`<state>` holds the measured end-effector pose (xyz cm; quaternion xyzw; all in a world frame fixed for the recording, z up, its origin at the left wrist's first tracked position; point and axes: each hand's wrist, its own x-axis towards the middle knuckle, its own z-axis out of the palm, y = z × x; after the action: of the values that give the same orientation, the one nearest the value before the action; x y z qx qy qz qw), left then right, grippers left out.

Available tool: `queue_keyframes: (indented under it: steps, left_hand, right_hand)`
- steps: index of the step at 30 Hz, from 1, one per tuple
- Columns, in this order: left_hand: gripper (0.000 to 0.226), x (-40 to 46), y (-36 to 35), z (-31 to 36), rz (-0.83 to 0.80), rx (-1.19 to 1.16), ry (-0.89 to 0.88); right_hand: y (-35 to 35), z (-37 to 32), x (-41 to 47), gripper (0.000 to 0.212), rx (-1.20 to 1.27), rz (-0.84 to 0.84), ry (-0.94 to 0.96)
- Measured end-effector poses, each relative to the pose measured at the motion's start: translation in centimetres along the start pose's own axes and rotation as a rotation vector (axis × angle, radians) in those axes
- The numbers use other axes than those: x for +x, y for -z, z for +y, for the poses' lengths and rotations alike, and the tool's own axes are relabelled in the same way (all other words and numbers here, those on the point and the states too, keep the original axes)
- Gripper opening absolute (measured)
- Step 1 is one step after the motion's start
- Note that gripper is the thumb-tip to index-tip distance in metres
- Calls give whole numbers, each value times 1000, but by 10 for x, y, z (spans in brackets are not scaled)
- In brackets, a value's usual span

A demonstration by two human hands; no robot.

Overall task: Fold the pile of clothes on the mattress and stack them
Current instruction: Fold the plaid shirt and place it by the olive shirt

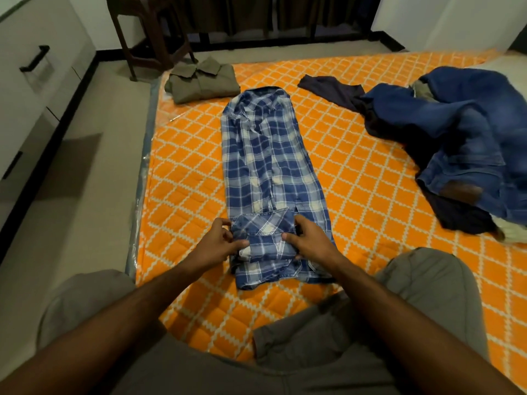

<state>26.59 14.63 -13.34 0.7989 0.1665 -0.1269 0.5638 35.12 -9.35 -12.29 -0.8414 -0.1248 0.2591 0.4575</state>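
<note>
You've got the blue and white plaid cotton shirt [271,172] laid out as a long strip mid-mattress, collar at 12 o'clock, hem at 6. Your left hand [221,242] and right hand [309,242] each pinch an end of the folded bit at the hem. Keep both grips level and carry the fold straight toward 12 so the edges stay square, then smooth it. The orange diamond-quilted mattress [356,178] already has an olive folded shirt [202,81] at 11; the unfolded heap of blue jeans and dark clothes [456,143] waits at 2.
</note>
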Motion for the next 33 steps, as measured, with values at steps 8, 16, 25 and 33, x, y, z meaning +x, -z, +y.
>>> queue_keyframes:
  steps: [8,16,25,33]
  left_hand:
    - [61,18,0,-15,254,482,-361]
    - [29,76,34,17,214,440,-244]
    - [38,217,100,74,309,345,-201]
    - [59,371,153,100,437,270,-141]
  right_hand:
    - [-21,-5,3,59,-673,371,475]
    - [-29,-10,44,51,-844,-55,534]
    - [39,-90,215,26,-471,94,397]
    - [56,-123,387,41,-346,190,345]
